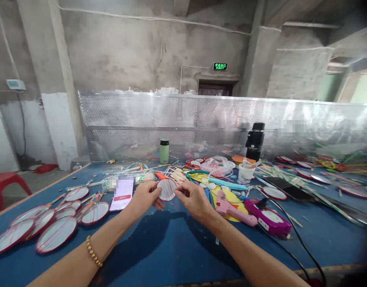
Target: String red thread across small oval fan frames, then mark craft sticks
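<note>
Over the middle of the blue table, both hands hold up a small round white disc with a red rim and thin red stripes. My left hand grips its left edge between thumb and fingers. At the opposite edge, the fingertips of my right hand are pinched together on the rim; whether they also hold a thin strand is too small to tell. Similar red-rimmed discs lie overlapping on the left, some with sticks. Just right of my right hand is a pink glue gun.
A lit phone is by my left hand. To the right are a purple power strip with black cables, a white cup and a dark flat screen. A green bottle and black thermos stand before the perforated metal partition.
</note>
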The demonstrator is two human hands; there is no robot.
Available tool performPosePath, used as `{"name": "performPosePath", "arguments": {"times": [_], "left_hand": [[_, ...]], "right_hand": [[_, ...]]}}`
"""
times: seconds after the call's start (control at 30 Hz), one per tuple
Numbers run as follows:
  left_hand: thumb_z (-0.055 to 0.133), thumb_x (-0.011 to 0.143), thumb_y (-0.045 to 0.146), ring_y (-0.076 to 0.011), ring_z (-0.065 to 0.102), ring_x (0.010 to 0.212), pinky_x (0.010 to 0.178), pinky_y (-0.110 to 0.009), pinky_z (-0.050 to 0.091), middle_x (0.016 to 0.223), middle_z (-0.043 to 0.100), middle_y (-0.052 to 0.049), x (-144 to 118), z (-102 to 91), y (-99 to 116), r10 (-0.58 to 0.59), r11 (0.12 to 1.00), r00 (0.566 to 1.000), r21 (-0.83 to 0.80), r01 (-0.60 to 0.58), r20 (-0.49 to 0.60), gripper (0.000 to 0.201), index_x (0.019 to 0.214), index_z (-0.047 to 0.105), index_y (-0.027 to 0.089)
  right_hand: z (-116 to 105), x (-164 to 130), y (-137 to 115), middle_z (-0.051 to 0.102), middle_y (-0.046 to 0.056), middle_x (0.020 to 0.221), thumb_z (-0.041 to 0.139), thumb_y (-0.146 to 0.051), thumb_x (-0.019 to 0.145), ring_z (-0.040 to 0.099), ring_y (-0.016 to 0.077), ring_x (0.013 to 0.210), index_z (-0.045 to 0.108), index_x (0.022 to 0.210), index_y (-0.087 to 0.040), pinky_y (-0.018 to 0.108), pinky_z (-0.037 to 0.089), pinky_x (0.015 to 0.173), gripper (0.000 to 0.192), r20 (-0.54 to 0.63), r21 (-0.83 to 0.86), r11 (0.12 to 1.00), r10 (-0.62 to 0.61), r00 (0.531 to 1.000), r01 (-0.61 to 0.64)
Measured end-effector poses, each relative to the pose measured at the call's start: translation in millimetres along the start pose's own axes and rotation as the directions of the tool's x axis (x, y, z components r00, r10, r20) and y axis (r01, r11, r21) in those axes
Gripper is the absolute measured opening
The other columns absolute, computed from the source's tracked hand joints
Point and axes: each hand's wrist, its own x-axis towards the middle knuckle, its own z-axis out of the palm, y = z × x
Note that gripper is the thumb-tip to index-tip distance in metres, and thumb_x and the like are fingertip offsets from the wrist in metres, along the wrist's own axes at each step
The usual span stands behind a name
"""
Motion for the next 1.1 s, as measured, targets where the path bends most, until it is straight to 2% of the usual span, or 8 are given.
{"name": "performPosePath", "arguments": {"times": [0.2,0.4,0.6,0.77,0.87,0.97,1.1], "left_hand": [[0.060,0.077,0.034,-0.0208,0.070,0.053,0.052,-0.031,0.055,0.056,0.067,0.001,-2.1,2.3,4.3,-0.011,1.000,1.000,-0.024,0.011,0.004,0.017,0.076,0.054,0.018],[0.059,0.077,0.035,-0.0210,0.070,0.054,0.053,-0.032,0.056,0.057,0.068,0.001,-1.5,3.8,2.7,-0.013,0.999,1.000,-0.038,0.013,-0.017,0.017,0.075,0.053,0.019],[0.060,0.077,0.034,-0.0205,0.070,0.055,0.054,-0.031,0.057,0.059,0.069,-0.001,-2.4,4.0,5.0,-0.032,0.997,0.999,-0.065,0.030,-0.029,0.018,0.079,0.057,0.017],[0.062,0.076,0.033,-0.0193,0.068,0.049,0.050,-0.029,0.055,0.051,0.065,0.000,-3.1,3.8,6.9,-0.028,0.998,0.999,-0.064,0.025,-0.034,0.017,0.072,0.053,0.018],[0.060,0.076,0.032,-0.0193,0.067,0.049,0.049,-0.029,0.054,0.050,0.065,0.001,-2.4,3.4,5.8,-0.025,0.998,0.999,-0.066,0.023,-0.037,0.016,0.072,0.052,0.019],[0.059,0.077,0.032,-0.0197,0.068,0.050,0.049,-0.029,0.054,0.052,0.066,0.001,-2.1,3.0,5.3,-0.016,0.998,0.999,-0.061,0.014,-0.037,0.014,0.074,0.053,0.018],[0.059,0.077,0.031,-0.0202,0.069,0.051,0.051,-0.030,0.055,0.054,0.067,0.001,-3.1,2.9,7.4,-0.027,0.998,0.999,-0.061,0.025,-0.045,0.014,0.078,0.055,0.018]], "right_hand": [[1.8,-2.3,1.3,0.066,0.001,0.071,0.061,-0.014,0.082,0.056,0.0135,0.067,0.066,0.072,-0.018,0.024,0.038,0.063,0.013,0.018,-0.092,0.994,-0.059,0.998,0.061],[2.8,-4.4,-1.2,0.066,0.001,0.072,0.061,-0.014,0.081,0.057,0.0135,0.066,0.065,0.072,-0.018,0.024,0.038,0.062,0.010,0.030,-0.154,0.987,-0.049,0.998,0.053],[1.6,-3.0,-2.4,0.064,0.000,0.071,0.059,-0.016,0.081,0.054,0.0128,0.063,0.065,0.076,-0.019,0.024,0.038,0.060,0.008,0.001,-0.135,0.989,-0.066,0.998,0.066],[-1.0,-0.9,-2.4,0.065,0.001,0.073,0.056,-0.018,0.084,0.057,0.0138,0.065,0.061,0.075,-0.019,0.025,0.040,0.062,0.011,-0.041,-0.125,0.991,-0.048,0.998,0.042],[0.3,-1.7,-1.0,0.065,0.001,0.073,0.058,-0.022,0.084,0.059,0.0151,0.067,0.060,0.088,-0.019,0.025,0.042,0.064,0.005,-0.024,-0.109,0.994,0.020,1.000,-0.023],[2.8,-2.9,0.8,0.065,0.000,0.073,0.062,-0.026,0.083,0.058,0.0154,0.065,0.057,0.103,-0.018,0.026,0.043,0.063,0.022,0.015,-0.097,0.993,0.067,0.998,-0.065],[4.5,-3.0,1.6,0.066,0.001,0.076,0.059,-0.021,0.083,0.058,0.0147,0.065,0.057,0.106,-0.017,0.025,0.042,0.062,0.024,0.053,-0.059,0.997,0.046,0.998,-0.043]]}}
